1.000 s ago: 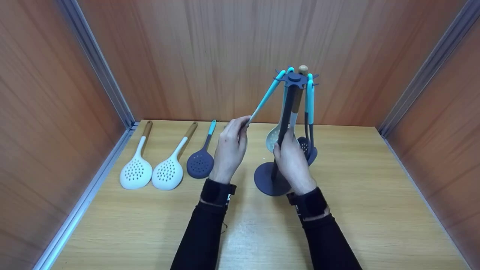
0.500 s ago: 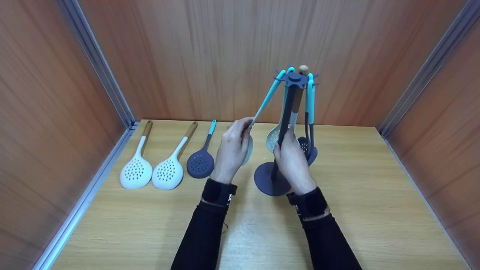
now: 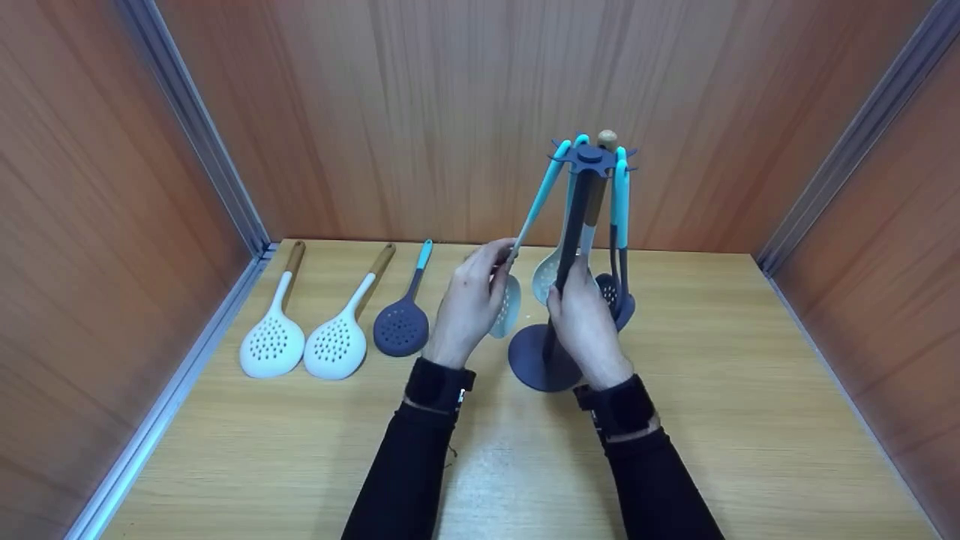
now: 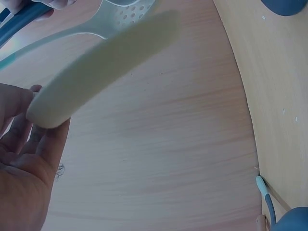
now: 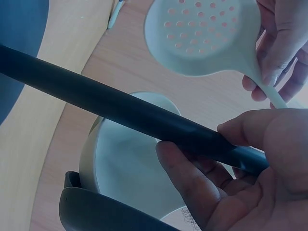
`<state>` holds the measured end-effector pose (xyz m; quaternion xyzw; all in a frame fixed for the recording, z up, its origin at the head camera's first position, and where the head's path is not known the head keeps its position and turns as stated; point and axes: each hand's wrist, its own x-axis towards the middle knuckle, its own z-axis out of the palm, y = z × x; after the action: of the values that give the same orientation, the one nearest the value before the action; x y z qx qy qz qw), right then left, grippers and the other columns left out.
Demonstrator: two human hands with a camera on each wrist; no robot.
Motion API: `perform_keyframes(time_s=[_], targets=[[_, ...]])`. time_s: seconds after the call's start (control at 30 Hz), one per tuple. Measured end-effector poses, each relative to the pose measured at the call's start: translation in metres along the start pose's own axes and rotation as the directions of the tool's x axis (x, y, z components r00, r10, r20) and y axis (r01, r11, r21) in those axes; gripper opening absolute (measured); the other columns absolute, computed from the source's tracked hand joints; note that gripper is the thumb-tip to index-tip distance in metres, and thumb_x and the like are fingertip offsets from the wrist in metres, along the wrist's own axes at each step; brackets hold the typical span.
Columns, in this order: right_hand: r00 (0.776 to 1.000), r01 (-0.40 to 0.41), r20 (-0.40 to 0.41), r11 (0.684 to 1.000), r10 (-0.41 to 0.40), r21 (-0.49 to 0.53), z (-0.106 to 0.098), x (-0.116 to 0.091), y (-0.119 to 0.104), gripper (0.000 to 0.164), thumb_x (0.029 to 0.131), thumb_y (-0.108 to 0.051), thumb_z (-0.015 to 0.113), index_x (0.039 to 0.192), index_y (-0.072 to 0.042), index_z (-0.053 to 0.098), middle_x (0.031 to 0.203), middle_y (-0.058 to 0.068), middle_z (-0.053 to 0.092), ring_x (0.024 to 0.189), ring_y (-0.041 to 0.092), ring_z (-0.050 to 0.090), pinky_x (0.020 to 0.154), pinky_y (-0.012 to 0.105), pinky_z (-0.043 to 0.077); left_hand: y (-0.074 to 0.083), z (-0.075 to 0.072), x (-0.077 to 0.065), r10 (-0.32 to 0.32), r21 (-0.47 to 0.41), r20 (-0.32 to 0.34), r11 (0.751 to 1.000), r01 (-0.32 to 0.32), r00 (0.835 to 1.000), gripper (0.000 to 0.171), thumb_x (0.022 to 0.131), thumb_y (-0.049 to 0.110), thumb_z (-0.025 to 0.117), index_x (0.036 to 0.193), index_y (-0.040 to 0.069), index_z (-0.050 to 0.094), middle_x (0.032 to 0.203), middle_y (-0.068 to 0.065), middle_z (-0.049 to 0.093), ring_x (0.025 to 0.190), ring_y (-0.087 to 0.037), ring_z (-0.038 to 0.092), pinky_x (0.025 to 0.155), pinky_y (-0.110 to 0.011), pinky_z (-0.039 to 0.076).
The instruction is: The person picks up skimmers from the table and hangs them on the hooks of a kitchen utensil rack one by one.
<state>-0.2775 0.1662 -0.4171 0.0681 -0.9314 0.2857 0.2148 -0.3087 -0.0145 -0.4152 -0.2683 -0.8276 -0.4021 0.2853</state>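
Observation:
A dark utensil stand (image 3: 574, 225) leans a little to the right, and my right hand (image 3: 586, 322) grips its pole. The stand's round base (image 3: 534, 358) shows below. A pale slotted turner (image 3: 508, 306) with a turquoise handle slants from the stand's top on the left side. My left hand (image 3: 466, 307) pinches its neck, and the holed head (image 5: 202, 36) fills the top of the right wrist view. Other utensils hang behind the pole: a pale holed spoon (image 3: 546, 277), a wooden-handled utensil (image 3: 597, 196) and turquoise-handled dark ones (image 3: 622, 195). Their lower ends are partly hidden by my right hand.
Two white slotted turners (image 3: 271, 345) (image 3: 335, 347) with wooden handles lie at the left of the table (image 3: 750, 420). Beside them lies a dark slotted turner (image 3: 401, 328) with a turquoise handle. Wooden panels (image 3: 450, 112) enclose the back and sides.
My left hand has moved slightly right, bringing the pale slotted turner closer to the pole. Its head now shows beside the hand, and its handle hangs steeper. My right hand stays put.

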Motion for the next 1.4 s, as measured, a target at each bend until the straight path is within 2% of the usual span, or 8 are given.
perform_keyframes(time_s=[0.37,0.83,1.07,1.4], targets=[[0.999,-0.024,0.024,1.000,0.024,0.014,-0.001,0.001,-0.001,0.057,0.096,-0.013,0.057,0.142,0.003,0.027,0.117,0.020,0.057,0.100,0.032,0.065,0.074,0.041,0.058,0.003,0.004,-0.001,-0.007,0.077,0.090,0.997,0.000,0.996,0.038,0.099,0.016,0.053,0.136,0.023,0.049,0.113,0.007,0.063,0.104,-0.002,0.061,0.087,-0.016,0.051],[0.998,-0.042,0.037,0.999,0.042,0.008,-0.002,0.001,-0.003,0.056,0.096,-0.012,0.057,0.142,0.000,0.027,0.117,0.019,0.057,0.100,0.031,0.065,0.075,0.041,0.058,0.001,0.007,-0.003,0.008,0.113,0.156,0.993,-0.026,0.988,0.036,0.100,0.019,0.052,0.136,0.024,0.050,0.114,0.010,0.063,0.103,-0.001,0.059,0.085,-0.015,0.050],[1.000,-0.018,0.020,1.000,0.018,-0.002,-0.002,0.001,-0.003,0.062,0.094,-0.010,0.059,0.145,0.001,0.026,0.120,0.021,0.057,0.105,0.032,0.064,0.080,0.043,0.057,-0.002,0.005,-0.004,0.040,0.107,0.149,0.993,-0.056,0.988,0.034,0.100,0.020,0.051,0.134,0.023,0.052,0.112,0.010,0.063,0.103,-0.001,0.058,0.083,-0.015,0.050],[0.999,-0.040,0.027,0.999,0.040,-0.004,-0.001,0.001,-0.003,0.058,0.095,-0.013,0.059,0.142,0.001,0.028,0.111,0.018,0.059,0.095,0.029,0.067,0.072,0.039,0.058,-0.012,0.001,-0.004,-0.035,0.169,0.134,0.986,0.012,0.990,0.031,0.100,0.024,0.052,0.131,0.023,0.055,0.110,0.011,0.064,0.100,-0.001,0.058,0.080,-0.019,0.051]])
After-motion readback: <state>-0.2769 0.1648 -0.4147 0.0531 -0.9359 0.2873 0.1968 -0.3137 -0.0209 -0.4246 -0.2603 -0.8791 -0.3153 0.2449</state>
